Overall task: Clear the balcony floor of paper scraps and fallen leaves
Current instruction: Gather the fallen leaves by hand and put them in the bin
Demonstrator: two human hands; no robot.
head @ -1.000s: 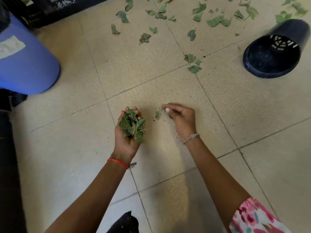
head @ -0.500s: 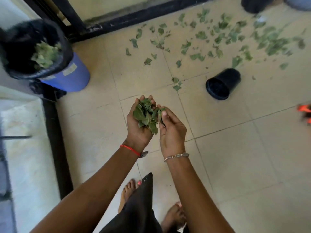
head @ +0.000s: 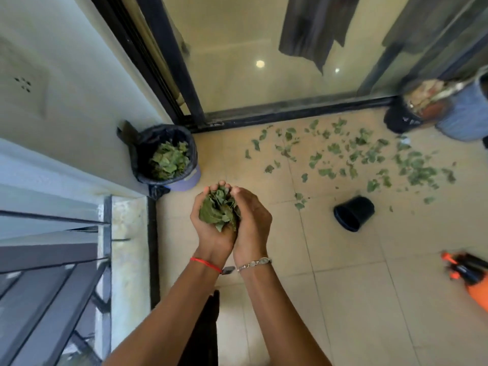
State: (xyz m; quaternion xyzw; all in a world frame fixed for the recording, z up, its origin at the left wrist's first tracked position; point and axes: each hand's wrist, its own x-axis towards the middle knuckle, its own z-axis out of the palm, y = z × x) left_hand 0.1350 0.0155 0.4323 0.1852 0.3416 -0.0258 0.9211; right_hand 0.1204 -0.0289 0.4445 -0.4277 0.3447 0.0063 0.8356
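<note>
You stood on the balcony floor [head: 343, 286] with your left hand [head: 208, 233] and right hand [head: 254, 223] cupped side by side, heels of the palms touching, a handful of leaves [head: 218, 210] packed in the hollow between them. The fingers of both hands were curled upward and inward round the green wad, the left fingertips [head: 220, 184] and right fingertips [head: 235, 191] closing toward each other at its far end, while the leaves rose above the palms and lay against the inner faces of the fingers. A red thread [head: 206, 263] circled your left wrist and a silver bracelet [head: 254, 262] your right. Just beyond the hands to the far left, in the corner by the wall, stood a blue bin [head: 188, 178] lined with a black bag and already partly filled with binned leaves [head: 169, 159]. Scattered leaves [head: 369, 157] lay across the tiles to the far right, spread along the black door track [head: 290, 112]. A black pot [head: 353, 213] lay tipped on its side near them, well apart from your hands. An orange sprayer [head: 472, 273] showed blurred at the right edge, and a metal railing [head: 52, 260] ran along the near left.
</note>
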